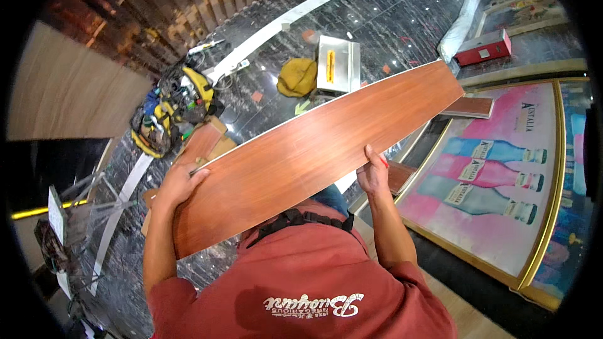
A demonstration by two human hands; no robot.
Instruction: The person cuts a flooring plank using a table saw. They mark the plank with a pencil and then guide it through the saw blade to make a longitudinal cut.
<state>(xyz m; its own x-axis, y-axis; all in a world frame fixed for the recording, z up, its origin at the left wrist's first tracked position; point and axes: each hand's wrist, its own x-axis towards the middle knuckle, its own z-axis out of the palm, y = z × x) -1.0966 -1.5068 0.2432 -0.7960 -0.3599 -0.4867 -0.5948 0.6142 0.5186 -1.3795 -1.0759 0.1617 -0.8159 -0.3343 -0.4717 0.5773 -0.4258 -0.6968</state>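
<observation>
A long reddish-brown wood-grain plank [308,150] with a pale thin edge is held up in front of my body, slanting from lower left to upper right. My left hand [179,185] is closed on its far edge near the left end, thumb lying on the face. At the near edge, right of the middle, my right hand [374,174] grips the plank with its thumb on top; the other fingers are hidden underneath. Beyond my left hand lies a shorter board of the same colour [202,142], partly covered by the plank.
A yellow-and-black tool bag [164,116] sits on the dark floor at left. Past the plank are a mustard cloth item [297,78] and a silver case [342,56]. A red box [493,48] stands far right, beyond a gold-framed bottle poster [440,216]. A slatted wall [207,0] rises far left.
</observation>
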